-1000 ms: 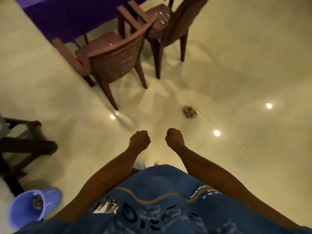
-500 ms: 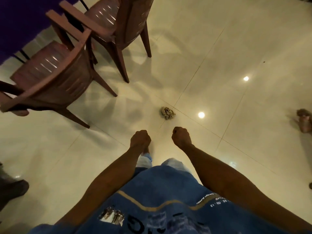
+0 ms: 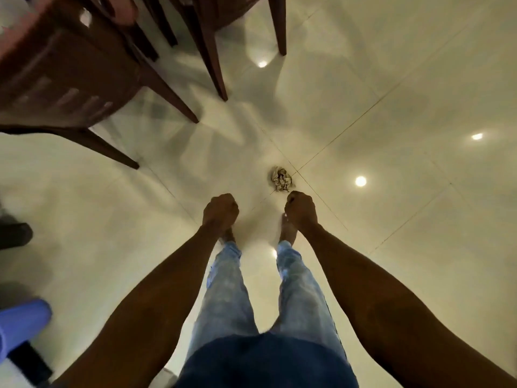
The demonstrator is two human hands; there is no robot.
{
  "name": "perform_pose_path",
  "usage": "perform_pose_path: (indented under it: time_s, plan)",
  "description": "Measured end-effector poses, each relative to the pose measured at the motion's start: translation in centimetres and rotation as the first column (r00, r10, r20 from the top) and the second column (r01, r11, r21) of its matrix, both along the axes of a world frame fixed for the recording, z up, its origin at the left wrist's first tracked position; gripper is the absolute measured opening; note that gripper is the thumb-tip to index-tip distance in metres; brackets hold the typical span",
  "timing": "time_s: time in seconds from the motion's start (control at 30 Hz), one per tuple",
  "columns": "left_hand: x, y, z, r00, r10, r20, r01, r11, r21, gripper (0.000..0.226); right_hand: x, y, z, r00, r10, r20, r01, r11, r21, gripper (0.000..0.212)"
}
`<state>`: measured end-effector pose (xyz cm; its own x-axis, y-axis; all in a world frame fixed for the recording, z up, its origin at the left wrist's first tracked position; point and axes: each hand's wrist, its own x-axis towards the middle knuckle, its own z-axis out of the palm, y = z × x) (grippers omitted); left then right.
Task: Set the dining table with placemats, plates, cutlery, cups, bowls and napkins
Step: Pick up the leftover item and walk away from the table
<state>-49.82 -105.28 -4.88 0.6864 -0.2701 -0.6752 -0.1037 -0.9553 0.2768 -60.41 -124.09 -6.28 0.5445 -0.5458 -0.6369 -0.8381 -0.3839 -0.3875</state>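
Note:
I look straight down at a glossy tiled floor. My left hand (image 3: 220,210) and my right hand (image 3: 300,210) hang in front of me as closed fists, and neither holds anything. A crumpled wad of paper (image 3: 281,179) lies on the floor just beyond my right fist, at a tile joint. No placemat, plate, cutlery, cup or bowl is in view, and the dining table is out of frame.
A brown wooden chair (image 3: 64,65) stands at the upper left, a second chair's legs (image 3: 215,51) behind it. A blue plastic bin (image 3: 19,323) sits at the lower left beside a dark object. My legs and bare feet (image 3: 288,233) are below my hands.
The view has tilted down and moved closer to the chairs; the purple table has left the frame. The crumpled paper now lies nearer my right fist. Both fists stay closed.

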Motion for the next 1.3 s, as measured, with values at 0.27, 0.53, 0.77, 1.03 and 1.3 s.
perform_pose_path:
  time_s: [0.27, 0.53, 0.77, 1.03, 1.3]
  plan:
    - [-1.8, -5.6, -16.9, 0.997, 0.064, -0.046, -0.062, 0.997, 0.048, 0.022, -0.3, -7.2, -16.8, 0.997, -0.030, -0.069, 0.035, 0.996, 0.077, 0.029]
    - [-1.8, -9.9, -33.4, 0.997, 0.044, -0.062, -0.042, 0.999, 0.032, 0.021, 1.1, -9.5, -35.4, 0.975, 0.150, -0.167, -0.141, 0.988, 0.067, 0.055]
    - [0.3, -10.4, -42.7, 0.996, 0.081, -0.022, -0.081, 0.997, 0.020, 0.018, 4.2, -9.3, -46.9, 0.953, 0.277, -0.122, -0.268, 0.960, 0.082, 0.085]
    - [0.3, -7.5, -45.1, 0.992, 0.125, -0.022, -0.124, 0.992, 0.034, 0.020, 4.9, -8.6, -49.6, 0.926, 0.367, -0.093, -0.367, 0.930, 0.015, 0.072]
    - [-0.8, -3.4, -30.1, 0.959, 0.281, -0.046, -0.280, 0.960, 0.026, 0.020, 6.3, -4.8, -32.1, 0.914, 0.402, -0.053, -0.402, 0.916, -0.002, 0.062]
